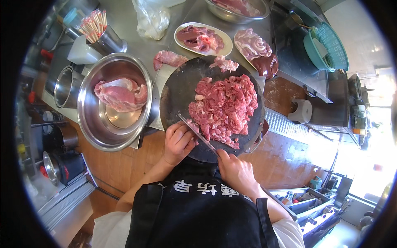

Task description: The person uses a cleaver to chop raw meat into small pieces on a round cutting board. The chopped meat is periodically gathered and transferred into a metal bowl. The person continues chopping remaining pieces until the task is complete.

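My right hand (237,170) grips the handle of a knife (202,138), its blade slanting up and left across the near part of a round dark chopping board (175,91). Curled against the near side of the blade is my left hand (178,142), fingers bent; whatever they pinch is hidden. Bits of meat cling along the blade. Just beyond it, a heap of chopped raw red meat (225,105) covers the board's right half. A paler scrap of meat (224,64) lies at the board's far edge.
Left of the board stands a steel bowl (84,107) with a large meat piece (122,95). Another meat piece (169,60) lies on the steel counter. Beyond are an oval plate of sliced meat (225,50), a plate with liver (264,66), a plastic bag (152,20) and a skewer-filled canister (105,41).
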Motion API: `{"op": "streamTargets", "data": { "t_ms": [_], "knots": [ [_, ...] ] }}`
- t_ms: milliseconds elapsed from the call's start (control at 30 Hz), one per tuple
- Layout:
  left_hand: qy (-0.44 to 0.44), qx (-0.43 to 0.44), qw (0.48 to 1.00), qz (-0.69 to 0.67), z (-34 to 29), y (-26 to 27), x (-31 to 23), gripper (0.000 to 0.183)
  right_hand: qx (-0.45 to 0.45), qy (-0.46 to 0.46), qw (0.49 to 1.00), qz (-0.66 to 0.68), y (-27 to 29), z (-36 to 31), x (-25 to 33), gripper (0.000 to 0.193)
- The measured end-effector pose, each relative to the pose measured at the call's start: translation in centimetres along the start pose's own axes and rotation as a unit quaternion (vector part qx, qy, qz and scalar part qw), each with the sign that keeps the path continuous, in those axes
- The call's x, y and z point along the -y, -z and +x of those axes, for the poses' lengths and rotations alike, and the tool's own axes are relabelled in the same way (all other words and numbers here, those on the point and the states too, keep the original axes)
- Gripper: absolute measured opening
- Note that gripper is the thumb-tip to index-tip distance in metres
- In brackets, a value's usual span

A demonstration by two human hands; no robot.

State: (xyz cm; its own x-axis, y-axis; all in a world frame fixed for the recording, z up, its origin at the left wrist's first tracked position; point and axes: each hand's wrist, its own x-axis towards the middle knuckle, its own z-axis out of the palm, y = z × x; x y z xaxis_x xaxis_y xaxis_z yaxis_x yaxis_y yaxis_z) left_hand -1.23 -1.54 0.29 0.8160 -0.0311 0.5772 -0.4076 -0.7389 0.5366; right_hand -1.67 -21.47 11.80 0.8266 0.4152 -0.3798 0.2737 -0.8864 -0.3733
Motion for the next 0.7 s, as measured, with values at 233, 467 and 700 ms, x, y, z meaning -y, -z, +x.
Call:
{"op": "streamTargets", "data": {
  "t_ms": [233,467,700],
  "knots": [
    [-0.001,0.004,1.0,-0.017,0.3,-0.2,0.2,0.022,0.072,-0.016,0.996,-0.058,0.3,-0.9,0.2,0.014],
    [0.004,0.001,1.0,-0.028,0.8,-0.3,0.4,0.018,-0.037,0.036,0.998,0.019,-2.0,6.7,0.9,0.015],
    [0.02,-0.03,0.998,-0.042,1.0,-0.5,0.3,0.018,-0.017,-0.022,0.998,0.05,-0.4,1.3,-0.5,0.016]
  ]
}}
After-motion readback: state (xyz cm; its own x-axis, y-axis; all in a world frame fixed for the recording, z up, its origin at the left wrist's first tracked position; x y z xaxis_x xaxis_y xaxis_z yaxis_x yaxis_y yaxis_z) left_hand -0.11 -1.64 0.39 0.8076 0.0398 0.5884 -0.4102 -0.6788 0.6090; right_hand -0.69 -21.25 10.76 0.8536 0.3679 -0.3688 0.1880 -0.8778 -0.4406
